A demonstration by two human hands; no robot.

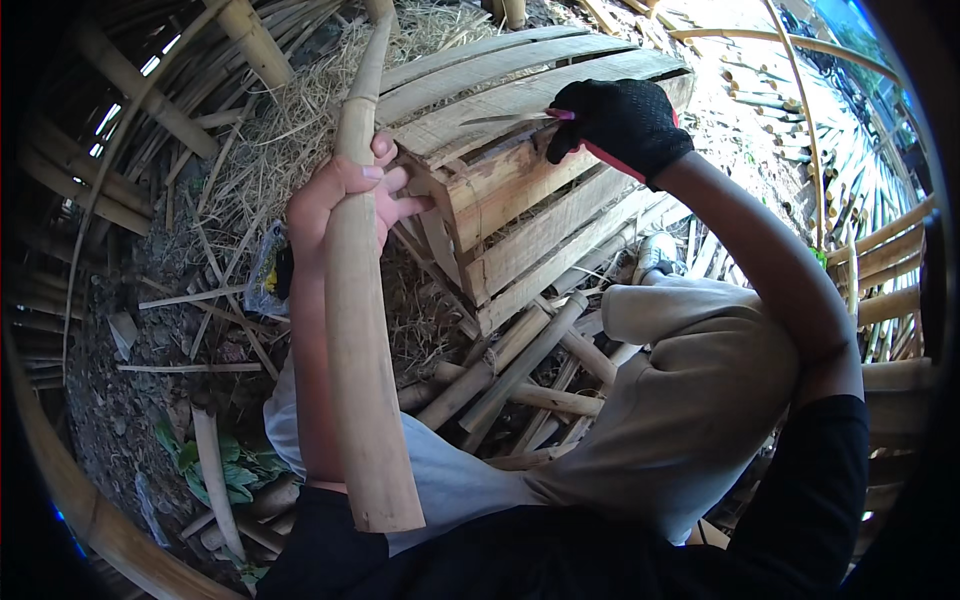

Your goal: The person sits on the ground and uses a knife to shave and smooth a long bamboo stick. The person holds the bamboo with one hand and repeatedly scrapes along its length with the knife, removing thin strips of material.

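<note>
- Left hand (345, 195): bare, fingers wrapped fully around a bamboo pole (362, 330); the pole runs from the lower centre of the view up past the hand.
- Right hand (620, 120): in a black glove, closed on a knife (520, 118) with a pink handle; the blade points left.
- The blade tip appears to lie near the pole, above a wooden crate (520, 200); contact cannot be confirmed.
- Bamboo offcuts (520, 380) lie below the crate.

Daylight, blown-out glare at 1 o'clock, dim shade at 9; heavy fisheye bending, black vignette at rim, centre sharp.
</note>
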